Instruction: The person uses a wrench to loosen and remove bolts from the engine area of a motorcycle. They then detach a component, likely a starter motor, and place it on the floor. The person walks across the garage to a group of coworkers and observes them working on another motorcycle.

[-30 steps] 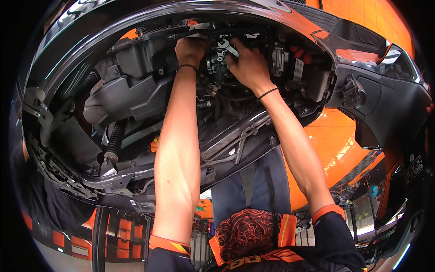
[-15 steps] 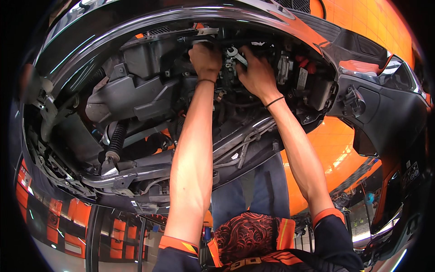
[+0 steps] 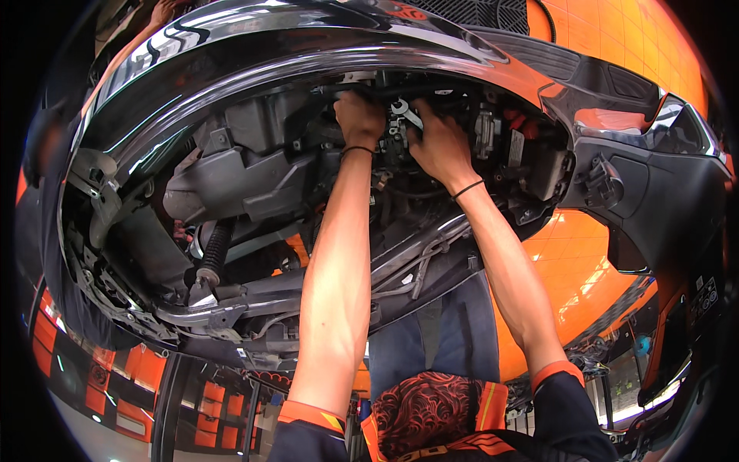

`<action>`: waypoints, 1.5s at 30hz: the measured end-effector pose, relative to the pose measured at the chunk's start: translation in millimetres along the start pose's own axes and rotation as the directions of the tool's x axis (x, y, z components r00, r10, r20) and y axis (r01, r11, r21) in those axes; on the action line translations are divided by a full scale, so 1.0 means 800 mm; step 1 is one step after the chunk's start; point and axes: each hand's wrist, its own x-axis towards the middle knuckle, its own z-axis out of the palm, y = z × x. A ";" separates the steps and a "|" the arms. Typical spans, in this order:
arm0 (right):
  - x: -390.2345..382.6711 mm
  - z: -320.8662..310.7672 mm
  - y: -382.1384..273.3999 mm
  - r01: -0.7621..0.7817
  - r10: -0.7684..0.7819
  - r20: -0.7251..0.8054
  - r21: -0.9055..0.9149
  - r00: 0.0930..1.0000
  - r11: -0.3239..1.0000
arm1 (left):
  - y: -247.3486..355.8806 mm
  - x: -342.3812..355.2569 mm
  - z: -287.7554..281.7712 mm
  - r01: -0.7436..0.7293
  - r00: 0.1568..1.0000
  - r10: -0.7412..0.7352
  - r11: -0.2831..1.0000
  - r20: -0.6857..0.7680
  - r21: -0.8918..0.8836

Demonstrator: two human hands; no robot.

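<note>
My right hand (image 3: 443,146) is closed on an open-ended wrench (image 3: 408,114), inside the opened body of a scooter. The wrench's silver jaw points up and left, beside metal engine parts (image 3: 396,140). Just left of it, my left hand (image 3: 359,119) is curled, with its fingertips turned away among the dark parts. Whatever it grips is hidden. Both forearms reach in over the frame tube (image 3: 254,306).
A black plastic housing (image 3: 246,181) fills the bay's left part, above a coil spring shock absorber (image 3: 215,250). The glossy black side panel (image 3: 308,38) arches over the far side. Another person's hand (image 3: 163,11) shows at the upper left. The floor (image 3: 570,262) is orange.
The whole view has shifted slightly, so the scooter sits lower and further right. Both hands stay at the same spot, and the wrench has tilted a little. Another person's hand has appeared at the upper left.
</note>
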 end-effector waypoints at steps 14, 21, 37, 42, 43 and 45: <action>0.004 0.001 0.009 0.054 -0.054 0.001 0.085 0.999 0.995 | -0.028 -0.013 -0.030 -0.192 0.981 0.192 0.980 0.004 -0.051; -0.001 -0.050 -0.002 0.149 -0.140 -0.074 0.123 0.987 0.981 | -0.021 -0.027 0.007 -0.099 0.994 0.097 0.995 0.049 0.028; 0.064 -0.087 -0.110 0.697 -0.184 0.673 -0.679 0.717 0.231 | 0.026 -0.037 -0.016 0.061 0.972 -0.063 0.998 0.225 0.015; 0.083 -0.063 -0.119 0.748 -0.199 0.721 -0.643 0.664 0.164 | 0.011 -0.046 -0.007 0.017 0.980 -0.005 0.998 0.199 -0.057; 0.084 -0.059 -0.125 0.744 -0.141 0.730 -0.651 0.668 0.153 | 0.011 -0.047 -0.007 -0.007 0.982 0.021 0.997 0.188 -0.076; 0.080 -0.049 -0.144 0.737 -0.032 0.741 -0.662 0.671 0.136 | 0.009 -0.050 -0.016 -0.023 0.976 0.034 0.998 0.217 -0.051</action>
